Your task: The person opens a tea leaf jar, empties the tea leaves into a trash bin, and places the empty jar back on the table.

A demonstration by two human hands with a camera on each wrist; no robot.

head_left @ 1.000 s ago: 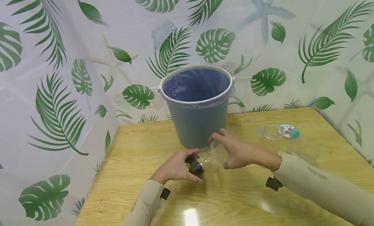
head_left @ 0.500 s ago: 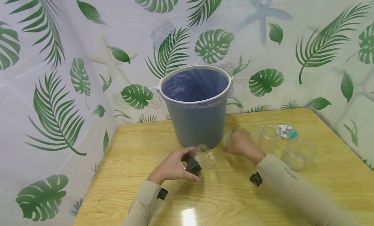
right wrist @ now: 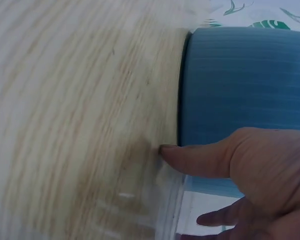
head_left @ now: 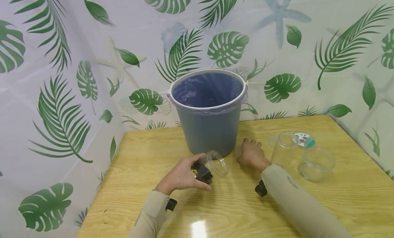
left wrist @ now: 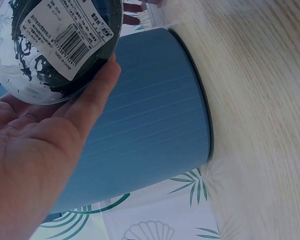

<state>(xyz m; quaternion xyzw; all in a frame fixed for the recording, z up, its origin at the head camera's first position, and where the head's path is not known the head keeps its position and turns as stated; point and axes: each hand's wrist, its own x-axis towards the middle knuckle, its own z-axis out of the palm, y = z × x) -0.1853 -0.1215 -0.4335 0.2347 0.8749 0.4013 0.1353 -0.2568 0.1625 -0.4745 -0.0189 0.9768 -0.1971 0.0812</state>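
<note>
In the head view my left hand (head_left: 181, 174) grips a tilted clear jar (head_left: 217, 162) with dark contents, its mouth facing right. The left wrist view shows the bottom of this jar (left wrist: 50, 50) with a white barcode label; the thumb lies along its edge. My right hand (head_left: 252, 154) is low over the table, just right of the bin. In the right wrist view its thumb (right wrist: 200, 157) and fingers sit on either side of the rim of a clear plastic piece (right wrist: 140, 215). Much of that piece is hidden or hard to see through its transparency.
A blue-grey bin (head_left: 209, 128) with a bag liner stands at the back of the wooden table (head_left: 147, 152). To the right are a tall clear jar (head_left: 283, 152), a wide clear tub (head_left: 315, 164) and a printed round lid (head_left: 304, 140). Leaf-patterned sheeting (head_left: 123, 26) surrounds the table.
My right hand has moved the clear plastic piece away from the left jar's mouth, rightward and back beside the bin. My left hand still holds the jar in nearly the same place.
</note>
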